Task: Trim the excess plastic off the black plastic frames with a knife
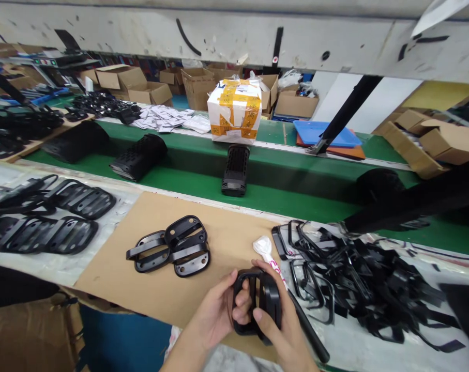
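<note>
Both my hands hold a black plastic oval frame [272, 298] above the front of the cardboard sheet. My left hand [216, 312] grips its left side, with fingers curled through the opening. On the other side, my right hand [278, 328] has its thumb pressed on the front and its fingers around the edge. Left of them, several similar black frames [190, 253] with crossbars lie grouped on the cardboard [141, 289]. Just right of my hands rests a tool with a black handle [309, 330]; its head end [263, 247] is wrapped in white plastic.
A tangled heap of black strips and loops [366, 279] covers the right side. More black frames [59, 235] lie at the left. On the green conveyor [187, 181] stand black perforated housings [236, 170]. Behind are a taped white box [235, 111] and a blue tray [327, 133]. A beam crosses overhead.
</note>
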The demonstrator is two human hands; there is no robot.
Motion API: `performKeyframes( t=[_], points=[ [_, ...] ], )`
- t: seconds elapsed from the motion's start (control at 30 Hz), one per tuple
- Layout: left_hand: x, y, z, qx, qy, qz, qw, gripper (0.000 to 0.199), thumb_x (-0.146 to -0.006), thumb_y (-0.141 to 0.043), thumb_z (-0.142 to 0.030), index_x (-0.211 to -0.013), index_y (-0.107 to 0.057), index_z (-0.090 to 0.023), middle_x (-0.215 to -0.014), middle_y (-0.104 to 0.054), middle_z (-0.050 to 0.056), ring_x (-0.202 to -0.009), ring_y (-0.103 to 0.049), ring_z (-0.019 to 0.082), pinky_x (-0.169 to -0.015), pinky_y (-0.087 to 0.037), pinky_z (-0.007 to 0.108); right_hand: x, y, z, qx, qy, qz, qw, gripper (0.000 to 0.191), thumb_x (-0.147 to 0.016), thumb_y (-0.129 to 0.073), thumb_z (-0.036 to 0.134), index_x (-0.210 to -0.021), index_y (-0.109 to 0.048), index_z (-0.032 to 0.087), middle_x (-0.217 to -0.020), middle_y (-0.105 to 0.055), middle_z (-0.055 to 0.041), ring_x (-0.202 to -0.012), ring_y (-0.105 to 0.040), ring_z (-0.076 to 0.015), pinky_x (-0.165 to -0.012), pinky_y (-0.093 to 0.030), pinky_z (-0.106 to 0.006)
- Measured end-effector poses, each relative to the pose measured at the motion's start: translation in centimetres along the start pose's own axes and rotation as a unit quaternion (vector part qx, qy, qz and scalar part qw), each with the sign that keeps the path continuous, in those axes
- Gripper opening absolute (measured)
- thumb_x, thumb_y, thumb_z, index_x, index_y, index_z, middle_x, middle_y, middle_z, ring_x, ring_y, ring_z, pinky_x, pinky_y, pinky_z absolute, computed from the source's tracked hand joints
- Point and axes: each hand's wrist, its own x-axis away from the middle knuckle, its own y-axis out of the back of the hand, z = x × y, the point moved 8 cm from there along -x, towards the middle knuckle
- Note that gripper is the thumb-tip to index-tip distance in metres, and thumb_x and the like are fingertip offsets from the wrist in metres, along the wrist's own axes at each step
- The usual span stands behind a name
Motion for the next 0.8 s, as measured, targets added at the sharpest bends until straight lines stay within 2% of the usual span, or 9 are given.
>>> performKeyframes(
  t=[0.2,0.37,0.47,0.57,0.67,0.8],
  points=[
    [-0.2,0.8,0.1,-0.035,-0.003,-0.002,0.999,0.053,-0.075,-0.096,-0.054,-0.085,-0.065,-0.012,-0.061,-0.052,-0.006,-0.047,-0.044,0.006,-0.051,-0.037,0.021,0.4,0.4,-0.5,-0.002,-0.011,0.021,1.0,0.065,-0.104,-0.065,0.054,-0.163,-0.043,0.037,-0.167,-0.05,-0.0057,-0.156,-0.046,-0.029,-0.13,-0.038,-0.044],
    [-0.3,0.2,0.4,-0.032,0.028,0.049,0.998,0.048,-0.081,-0.093,-0.051,-0.086,-0.065,-0.012,-0.064,-0.052,-0.004,-0.052,-0.047,0.008,-0.055,-0.04,0.022,0.6,0.4,-0.5,-0.001,-0.001,0.017,1.0,0.064,-0.104,-0.063,0.054,-0.162,-0.044,0.035,-0.166,-0.052,-0.007,-0.154,-0.05,-0.0312,-0.131,-0.038,-0.048],
    [-0.3,0.3,-0.2,-0.047,0.006,0.057,0.997,0.045,-0.083,-0.092,-0.049,-0.086,-0.065,-0.012,-0.063,-0.054,-0.004,-0.052,-0.048,0.008,-0.056,-0.042,0.022,0.5,0.3,-0.3,-0.001,0.014,-0.003,1.0,0.063,-0.105,-0.063,0.053,-0.162,-0.045,0.035,-0.165,-0.052,-0.0072,-0.154,-0.049,-0.0313,-0.13,-0.039,-0.048],
    [-0.2,0.7,-1.0,-0.081,-0.03,0.044,0.995,0.046,-0.086,-0.089,-0.052,-0.085,-0.066,-0.012,-0.061,-0.056,-0.002,-0.05,-0.049,0.009,-0.053,-0.04,0.022,0.4,-0.2,-0.2,0.002,0.016,-0.019,1.0,0.063,-0.104,-0.063,0.054,-0.16,-0.047,0.031,-0.164,-0.052,-0.0109,-0.154,-0.049,-0.0344,-0.129,-0.04,-0.053],
    [0.1,1.0,-1.5,-0.106,-0.048,0.03,0.993,0.049,-0.086,-0.088,-0.055,-0.083,-0.065,-0.012,-0.059,-0.057,-0.001,-0.047,-0.048,0.009,-0.049,-0.036,0.021,0.1,-0.7,-0.1,0.009,0.016,-0.008,1.0,0.063,-0.104,-0.064,0.052,-0.16,-0.046,0.031,-0.164,-0.053,-0.0117,-0.153,-0.049,-0.0352,-0.129,-0.04,-0.055],
    [0.4,0.8,-1.5,-0.069,-0.059,0.038,0.995,0.047,-0.084,-0.091,-0.05,-0.079,-0.063,-0.013,-0.056,-0.053,-0.004,-0.044,-0.044,0.007,-0.049,-0.034,0.02,-0.1,-1.0,0.1,0.024,0.03,0.008,0.999,0.062,-0.104,-0.064,0.049,-0.161,-0.045,0.033,-0.164,-0.053,-0.0096,-0.154,-0.048,-0.0338,-0.13,-0.038,-0.055]
  ],
)
